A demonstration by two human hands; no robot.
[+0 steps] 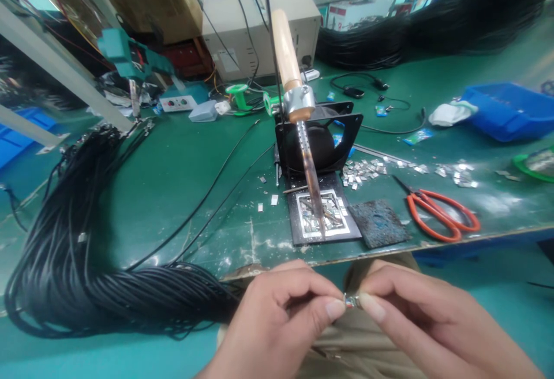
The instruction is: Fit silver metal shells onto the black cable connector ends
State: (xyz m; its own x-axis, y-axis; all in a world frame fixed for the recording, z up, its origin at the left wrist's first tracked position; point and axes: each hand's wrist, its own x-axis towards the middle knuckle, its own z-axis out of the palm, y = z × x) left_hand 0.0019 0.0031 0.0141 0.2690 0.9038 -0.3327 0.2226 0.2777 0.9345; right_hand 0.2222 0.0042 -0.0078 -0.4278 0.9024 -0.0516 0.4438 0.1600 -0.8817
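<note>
In front of my lap, just below the table edge, both my hands pinch a small metal connector (352, 301). It is silvery, with specks of red and green that look like thin wires. My left hand (288, 310) grips its left end between thumb and forefinger. At the right end, the thumb and forefinger of my right hand (415, 310) are closed on it. Fingertips hide most of the connector, and I cannot tell whether a cable runs from it. Beyond my hands, a wooden-handled soldering iron (308, 154) points tip down over a white-framed tray (346, 230) of metal bits.
A thick bundle of black cables (130, 298) hangs over the left table edge. Red-handled scissors (441, 211) and a dark scouring pad (378, 223) lie near the front edge. Small metal pieces (363, 171) are scattered beside a black fan (307, 142). A blue bin (511, 111) stands right.
</note>
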